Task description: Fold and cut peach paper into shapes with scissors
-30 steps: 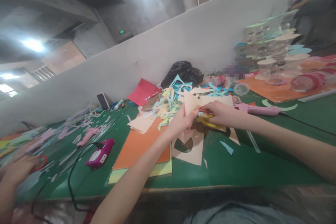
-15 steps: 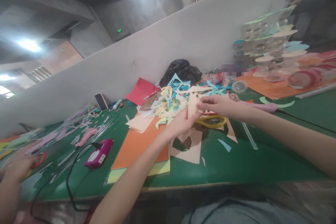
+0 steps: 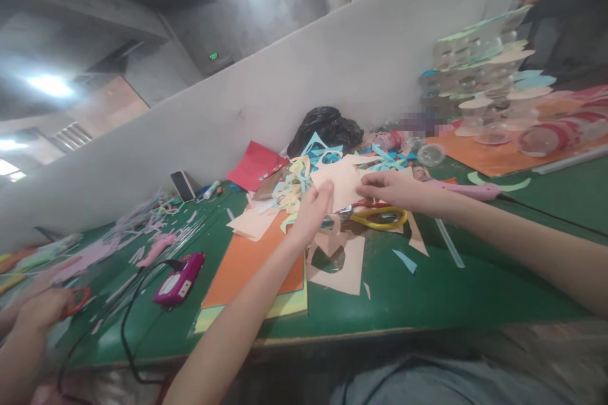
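My left hand (image 3: 311, 212) and my right hand (image 3: 394, 190) each pinch an edge of a peach paper piece (image 3: 341, 182), held spread out above the green table (image 3: 427, 291). Yellow-handled scissors (image 3: 380, 218) lie on the table just under my right hand, touched by neither hand. Below them rests a peach sheet with a cut-out hole (image 3: 339, 262). An orange sheet (image 3: 251, 262) lies left of it over a pale yellow one.
A heap of paper offcuts (image 3: 304, 180), a black bag (image 3: 327, 130) and a red sheet (image 3: 254, 164) sit at the white partition. A pink glue gun (image 3: 468, 190) lies right, a magenta device (image 3: 179, 278) with cable left. Another person's hand (image 3: 40, 310) holds red scissors far left.
My right hand put the yellow scissors down on the table and took the paper's right edge. The folded peach piece has been spread open between both hands.
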